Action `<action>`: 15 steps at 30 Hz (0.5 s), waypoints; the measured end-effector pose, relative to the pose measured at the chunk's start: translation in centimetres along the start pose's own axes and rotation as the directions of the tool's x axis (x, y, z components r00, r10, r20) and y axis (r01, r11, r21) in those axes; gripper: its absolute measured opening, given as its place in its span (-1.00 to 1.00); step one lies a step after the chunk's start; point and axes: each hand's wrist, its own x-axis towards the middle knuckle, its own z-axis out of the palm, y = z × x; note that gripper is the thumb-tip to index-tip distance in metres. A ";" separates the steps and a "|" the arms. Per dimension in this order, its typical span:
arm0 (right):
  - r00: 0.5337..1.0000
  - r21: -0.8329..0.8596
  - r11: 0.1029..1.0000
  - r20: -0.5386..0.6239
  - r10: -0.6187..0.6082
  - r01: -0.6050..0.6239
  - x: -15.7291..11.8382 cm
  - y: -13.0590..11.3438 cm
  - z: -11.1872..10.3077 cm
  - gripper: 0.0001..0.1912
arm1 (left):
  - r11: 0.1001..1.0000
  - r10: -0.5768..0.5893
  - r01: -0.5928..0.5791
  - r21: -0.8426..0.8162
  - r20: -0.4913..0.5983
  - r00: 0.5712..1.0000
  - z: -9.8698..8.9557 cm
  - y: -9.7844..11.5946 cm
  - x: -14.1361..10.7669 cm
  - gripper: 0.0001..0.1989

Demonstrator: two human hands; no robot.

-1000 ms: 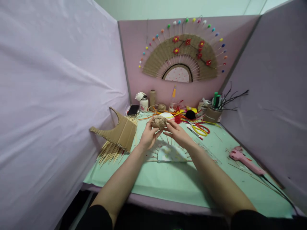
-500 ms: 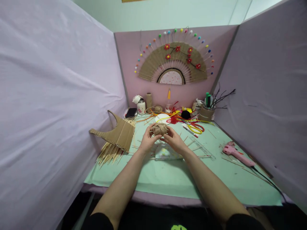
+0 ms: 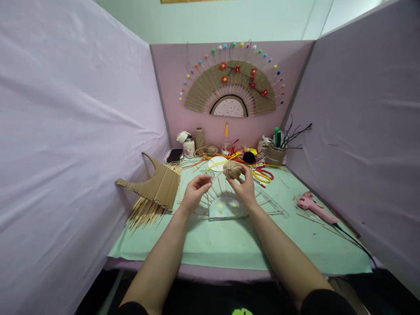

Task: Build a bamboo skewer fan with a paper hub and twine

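Twine ball gripped in the fingers of the right hand, apart from the left hand with hold unclear.

The twine ball sits in the right fingers. Nearer the person than these, the half-disc lies on the table. Cardboard rests over sticks left of the left fingers; scissors, then a glue gun, lie right of the right fingers. Beyond, a fan hangs on the panel.

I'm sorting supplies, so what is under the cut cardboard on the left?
Thin wooden sticks poke out past the lower edge and far right corner of the cardboard. Its middle covers whatever lies beneath, so I can't tell how many there are.
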 end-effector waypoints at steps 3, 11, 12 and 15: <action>0.994 0.074 0.996 -0.089 0.057 -0.051 0.4 0.2 0.0 -0.34 | 0.979 -0.197 0.204 0.027 0.412 0.889 0.0 0.7 -1.0 -0.74; 0.930 0.487 0.792 0.170 0.326 -0.367 0.8 -0.6 0.3 -0.51 | 0.954 -0.294 0.272 0.129 0.214 0.931 -0.1 0.5 -0.2 -0.61; 0.920 0.483 0.783 0.212 0.330 -0.393 0.5 -0.8 0.4 -0.51 | 0.961 -0.269 0.260 0.094 0.102 0.958 0.0 0.2 0.1 -0.57; 0.869 0.432 0.763 0.346 0.353 -0.481 -0.5 -1.4 0.8 -0.50 | 0.976 -0.218 0.218 0.012 0.029 0.976 0.1 -0.4 0.3 -0.20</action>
